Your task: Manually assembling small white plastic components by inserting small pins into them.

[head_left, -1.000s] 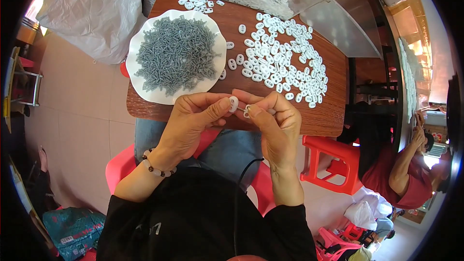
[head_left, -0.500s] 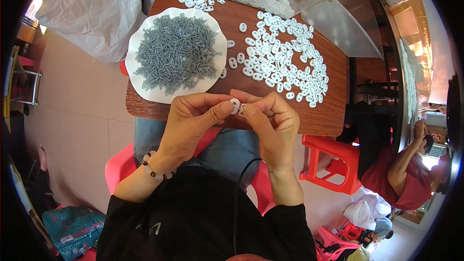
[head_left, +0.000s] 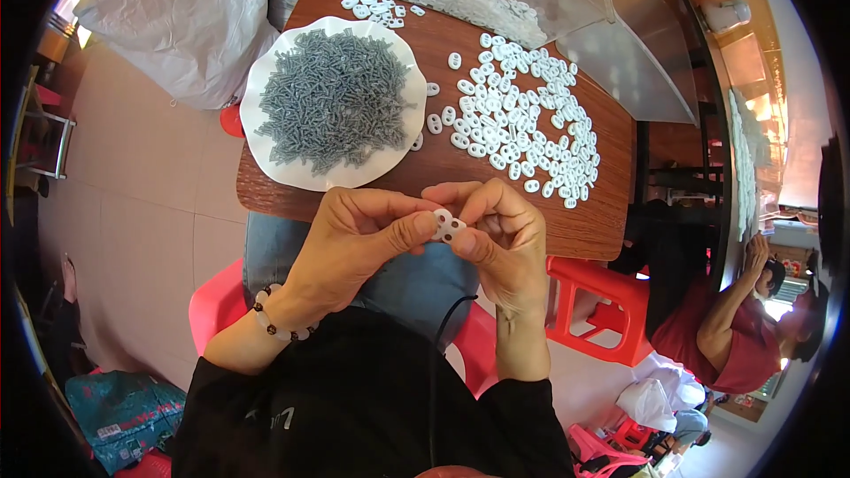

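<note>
**Two hands meet over one small white part at table's edge**

HEAD VIEW: Several details are hard to read. The held white two-hole parts (head_left: 448, 225) look like a pair overlapping, w/ four dark holes bunched close together, but how they join is too small to tell & their far sides are hidden by fingers. The L hand (head_left: 354, 235) and R hand (head_left: 509, 243) both show mainly thumb side; the lower fingers curl out of sight behind. Top edge cuts off a clear box (head_left: 620, 62) of white bits and a big whitish bag (head_left: 177, 18). At far R, a co-worker (head_left: 699, 345) in dark red is warped by the lens; what that person's hands hold is unclear.

The held parts sit btwn the two hands, just off the near edge of the brown table (head_left: 567, 232). L thumb & index pinch them from the left, thumb tip on the near face. R thumb presses the lower right edge, w/ R index bent close by on the upper right; both hands appear to grip, neither let go. Another R fingertip reaches across just above.

Beyond the L hand stands a scalloped white plate (head_left: 254, 102), heaped w/ gray ribbed bits (head_left: 341, 97), too fine to make out singly. To its right, loose white two-hole pieces (head_left: 509, 124) spread across the tabletop, some overlapping; a smaller white cluster (head_left: 376, 11) lies up by the box. A beaded bracelet (head_left: 270, 326) circles the L wrist.
</note>
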The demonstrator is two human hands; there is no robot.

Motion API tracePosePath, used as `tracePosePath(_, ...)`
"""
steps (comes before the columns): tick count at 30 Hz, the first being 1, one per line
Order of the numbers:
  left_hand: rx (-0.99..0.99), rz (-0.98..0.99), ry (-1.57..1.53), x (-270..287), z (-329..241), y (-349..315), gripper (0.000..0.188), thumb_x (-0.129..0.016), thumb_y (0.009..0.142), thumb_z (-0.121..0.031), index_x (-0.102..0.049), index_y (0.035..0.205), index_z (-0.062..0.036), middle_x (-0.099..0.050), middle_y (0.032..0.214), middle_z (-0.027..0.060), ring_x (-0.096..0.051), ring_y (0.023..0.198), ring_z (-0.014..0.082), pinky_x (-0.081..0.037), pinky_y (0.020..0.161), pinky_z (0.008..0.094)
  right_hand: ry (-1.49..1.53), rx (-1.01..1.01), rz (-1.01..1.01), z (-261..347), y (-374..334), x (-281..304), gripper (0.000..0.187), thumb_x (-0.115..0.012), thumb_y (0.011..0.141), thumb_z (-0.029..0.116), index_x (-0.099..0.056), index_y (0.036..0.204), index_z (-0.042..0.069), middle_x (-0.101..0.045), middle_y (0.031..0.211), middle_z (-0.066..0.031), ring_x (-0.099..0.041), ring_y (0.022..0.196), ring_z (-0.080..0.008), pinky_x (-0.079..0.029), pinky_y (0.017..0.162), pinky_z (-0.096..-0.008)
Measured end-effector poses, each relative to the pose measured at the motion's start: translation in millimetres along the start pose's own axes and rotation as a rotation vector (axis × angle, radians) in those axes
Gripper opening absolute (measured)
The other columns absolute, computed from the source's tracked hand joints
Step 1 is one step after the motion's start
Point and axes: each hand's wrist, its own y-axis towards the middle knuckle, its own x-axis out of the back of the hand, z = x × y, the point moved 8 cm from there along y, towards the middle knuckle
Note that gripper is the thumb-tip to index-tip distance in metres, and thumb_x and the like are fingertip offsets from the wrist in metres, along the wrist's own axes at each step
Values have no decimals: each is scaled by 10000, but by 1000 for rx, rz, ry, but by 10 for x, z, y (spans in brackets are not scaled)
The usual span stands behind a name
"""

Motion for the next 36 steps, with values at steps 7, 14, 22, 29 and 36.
tracePosePath(7, 7, 89, 62, 2, 4, 21, 221, -722, 852, -213, -720, 926, -5, -678, 773, 25, -558, 694, 51, -439, 619, 187, -36, -40, 117, -73, 28, -99, 635, -773, 776, 283, -538, 1240, -82, -516, 1276, -295, -568, 1127, -279, -444, 968, -360)
tracePosePath(14, 12, 121, 24, -59, -65, 4, 206, -728, 846, -226, -728, 875, -22, -652, 720, 11, -541, 666, 50, -415, 595, 191, -202, 65, 243, -40, 55, -125, 581, -727, 813, 363, -598, 1181, -67, -510, 1275, -308, -568, 1111, -305, -465, 917, -383)
tracePosePath(22, -15, 134, 27, -57, -81, 3, 224, -729, 846, -245, -728, 838, -21, -642, 708, -1, -521, 667, 40, -407, 595, 194, -174, 138, 220, 6, 31, -199, 490, -679, 869, 325, -601, 1166, -56, -545, 1239, -250, -591, 944, -229, -511, 747, -323)
tracePosePath(29, -37, 161, 59, -68, -119, -22, 200, -709, 865, -208, -730, 844, -10, -647, 711, -2, -521, 682, 35, -414, 604, 198, -244, 208, 236, 32, 6, -228, 505, -668, 878, 332, -586, 1191, -55, -545, 1235, -246, -569, 977, -218, -501, 737, -310)
tracePosePath(36, -52, 164, 113, -95, -254, -70, 192, -716, 854, -174, -723, 857, 18, -654, 715, 13, -510, 652, 32, -404, 582, 196, -428, 273, 188, 79, -15, -222, 487, -680, 858, 352, -638, 1131, -50, -629, 1161, -213, -572, 1020, -281, -466, 861, -383)
